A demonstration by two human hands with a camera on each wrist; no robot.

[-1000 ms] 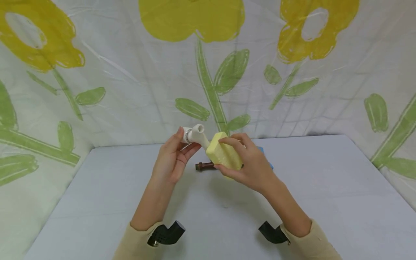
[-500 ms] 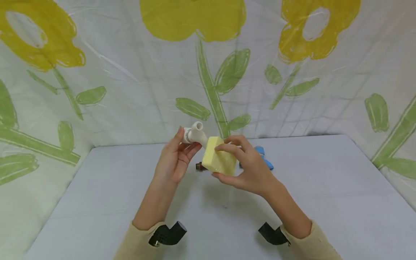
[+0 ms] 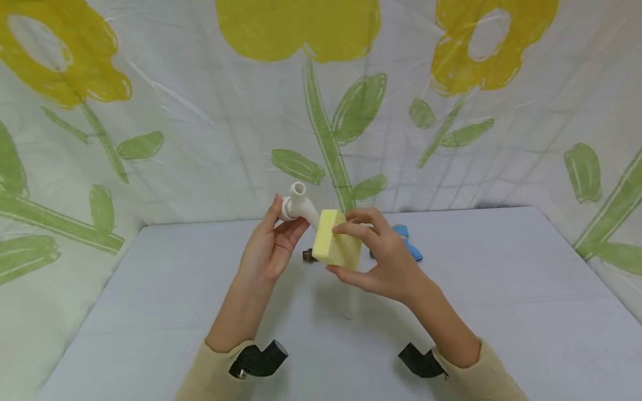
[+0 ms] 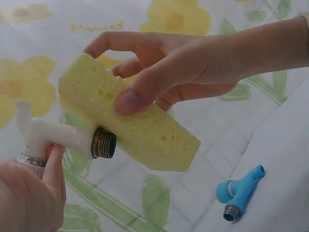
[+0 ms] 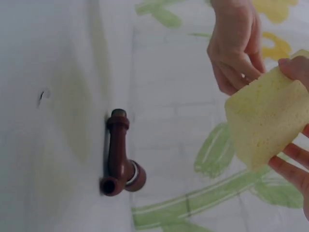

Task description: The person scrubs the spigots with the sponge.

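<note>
My left hand (image 3: 273, 245) grips a white plastic faucet (image 3: 298, 206) by its knob end, above the table. Its threaded metal inlet (image 4: 104, 143) shows in the left wrist view. A pale yellow sponge (image 3: 335, 240) is pinched between the thumb and fingers of my right hand (image 3: 388, 259). The sponge overlaps the far end of the faucet's body in the head view, and in the left wrist view it lies right beside the threaded end. From the right wrist view the faucet is hidden behind the sponge and my left hand.
Behind my hands a brown faucet (image 5: 119, 157) lies on the table (image 3: 200, 289), mostly covered by the sponge in the head view. To its right lies a blue faucet (image 4: 243, 189). A white sheet (image 3: 200, 111) painted with yellow flowers hangs at the table's back edge.
The sponge has swung left and turned more upright along the faucet, uncovering the blue faucet's body. The white faucet has tilted so its spout points higher. Both hands keep their hold.
</note>
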